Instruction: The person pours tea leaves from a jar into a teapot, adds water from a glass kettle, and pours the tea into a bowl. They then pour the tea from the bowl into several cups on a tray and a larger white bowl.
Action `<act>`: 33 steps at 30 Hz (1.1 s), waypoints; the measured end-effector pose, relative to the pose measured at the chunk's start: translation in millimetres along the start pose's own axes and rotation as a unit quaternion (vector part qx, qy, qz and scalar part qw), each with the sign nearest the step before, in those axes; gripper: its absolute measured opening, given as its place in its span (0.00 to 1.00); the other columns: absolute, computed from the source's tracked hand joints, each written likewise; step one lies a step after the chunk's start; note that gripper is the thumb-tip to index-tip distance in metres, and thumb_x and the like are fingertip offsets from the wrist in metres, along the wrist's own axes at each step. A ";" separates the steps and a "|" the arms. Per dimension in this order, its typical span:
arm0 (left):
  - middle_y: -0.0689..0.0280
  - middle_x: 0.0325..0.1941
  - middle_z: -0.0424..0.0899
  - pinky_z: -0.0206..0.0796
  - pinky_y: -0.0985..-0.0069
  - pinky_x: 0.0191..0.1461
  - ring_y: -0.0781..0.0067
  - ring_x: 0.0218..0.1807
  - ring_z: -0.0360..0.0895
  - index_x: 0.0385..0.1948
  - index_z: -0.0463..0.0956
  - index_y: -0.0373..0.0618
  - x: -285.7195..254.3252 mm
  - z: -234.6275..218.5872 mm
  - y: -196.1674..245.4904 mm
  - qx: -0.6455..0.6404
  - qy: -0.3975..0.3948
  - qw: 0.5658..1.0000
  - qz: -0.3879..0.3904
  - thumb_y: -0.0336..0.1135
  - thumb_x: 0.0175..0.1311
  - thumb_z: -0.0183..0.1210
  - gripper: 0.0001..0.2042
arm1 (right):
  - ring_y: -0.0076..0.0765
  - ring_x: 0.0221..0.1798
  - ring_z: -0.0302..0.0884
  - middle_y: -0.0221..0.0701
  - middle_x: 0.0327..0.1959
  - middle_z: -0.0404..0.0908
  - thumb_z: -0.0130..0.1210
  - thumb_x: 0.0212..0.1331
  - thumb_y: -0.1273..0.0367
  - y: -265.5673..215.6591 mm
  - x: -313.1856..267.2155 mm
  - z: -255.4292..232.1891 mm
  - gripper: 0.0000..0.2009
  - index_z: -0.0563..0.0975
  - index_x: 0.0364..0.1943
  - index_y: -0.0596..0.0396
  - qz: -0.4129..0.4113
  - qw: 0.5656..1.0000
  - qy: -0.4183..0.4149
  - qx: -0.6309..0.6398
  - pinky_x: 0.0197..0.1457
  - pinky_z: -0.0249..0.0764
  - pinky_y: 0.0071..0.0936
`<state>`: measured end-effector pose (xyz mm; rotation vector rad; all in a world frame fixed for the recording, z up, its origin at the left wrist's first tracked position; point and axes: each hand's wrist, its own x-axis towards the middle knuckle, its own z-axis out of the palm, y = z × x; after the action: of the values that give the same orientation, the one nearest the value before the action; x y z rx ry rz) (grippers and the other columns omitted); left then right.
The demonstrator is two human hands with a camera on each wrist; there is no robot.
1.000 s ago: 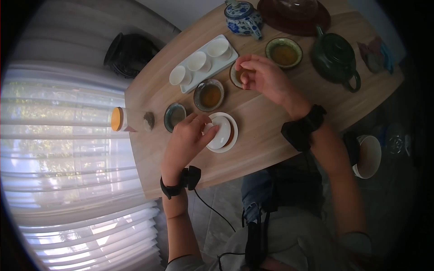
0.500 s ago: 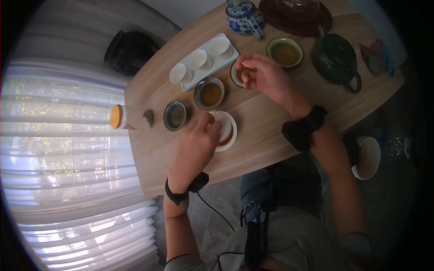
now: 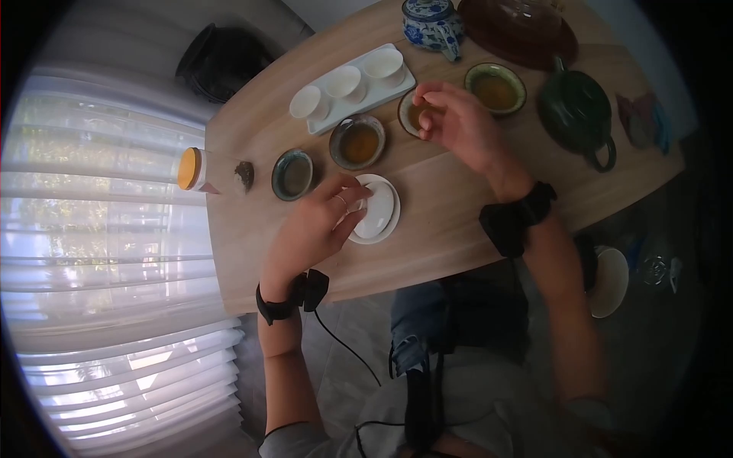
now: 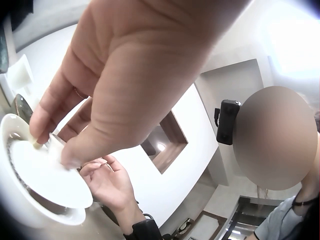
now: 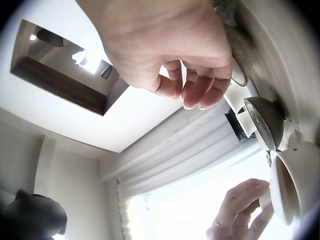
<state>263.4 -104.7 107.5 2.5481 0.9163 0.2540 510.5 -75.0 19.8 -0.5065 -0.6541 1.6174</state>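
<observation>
My left hand (image 3: 313, 229) pinches the knob of a white lid (image 3: 379, 210) between thumb and fingers. The lid sits tilted inside the wide rim of a white lidded tea bowl, a gaiwan (image 3: 374, 240). In the left wrist view the lid (image 4: 50, 177) leaves a dark gap along the gaiwan's rim. My right hand (image 3: 466, 126) hovers, fingers loosely curled around nothing, and partly hides a tea cup (image 3: 408, 120). Left of that cup stand a bowl of amber tea (image 3: 359, 145) and a dark teal bowl (image 3: 292, 174).
Three white cups (image 3: 345, 84) stand on a white tray (image 3: 366, 101) at the back. Near the right hand are a green-rimmed bowl (image 3: 496, 90) and a dark green teapot (image 3: 574, 107). A blue-and-white teapot (image 3: 431, 29) stands behind. An orange-capped jar (image 3: 191, 169) lies at the left edge.
The left hand shifted the lid leftward, baring tea, then brought it back over more of the gaiwan. The right hand stays in place over the cup. The head view has shifted slightly.
</observation>
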 end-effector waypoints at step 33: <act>0.62 0.35 0.74 0.70 0.66 0.31 0.58 0.28 0.77 0.30 0.73 0.41 3.9 20.8 24.5 0.234 0.053 0.968 -0.077 0.29 0.49 0.64 0.09 | 0.22 0.32 0.71 0.26 0.37 0.73 0.48 0.62 0.69 -1.0 0.6 0.7 0.09 0.72 0.43 0.55 0.007 1.000 0.014 0.001 0.39 0.70 0.26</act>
<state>286.6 -126.0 99.9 2.8847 1.3432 0.1396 510.6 -74.5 21.0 -0.5322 -0.6286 1.6218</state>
